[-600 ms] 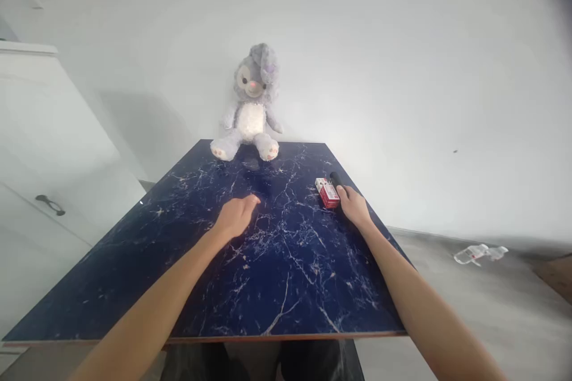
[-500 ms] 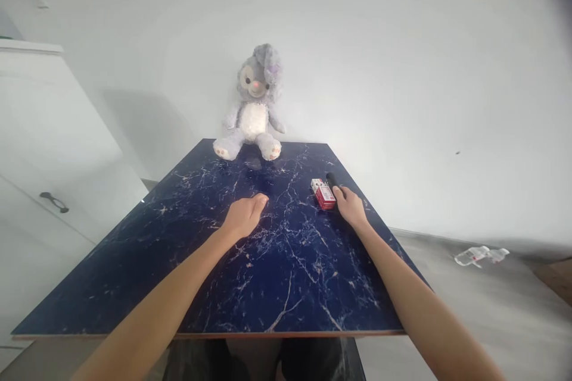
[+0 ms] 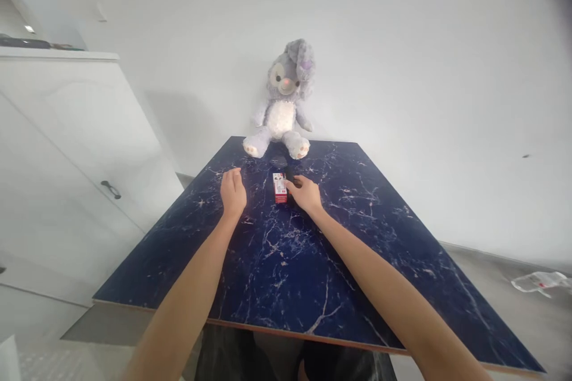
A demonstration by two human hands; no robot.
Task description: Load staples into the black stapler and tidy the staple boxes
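Observation:
My right hand (image 3: 306, 193) is closed at the middle of the table, its fingers around a black, roughly cylindrical object (image 3: 289, 174) that they partly cover. Against the thumb side of that hand is a small red and white box (image 3: 280, 189); whether the thumb presses on it I cannot tell. My left hand (image 3: 233, 193) is to the left of the box, apart from it, with the fingers stretched forward and nothing visible in them.
A grey plush rabbit (image 3: 282, 116) sits at the far table edge against the wall. The table (image 3: 277, 286) has a dark blue marbled top. A white cabinet (image 3: 75, 149) stands on the left. Clear plastic bottles (image 3: 538, 281) lie on the floor at right.
My right hand has moved left across the table with the black object, and the box has shifted left beside it. My left hand has moved left and its fingers have straightened. The view has turned left.

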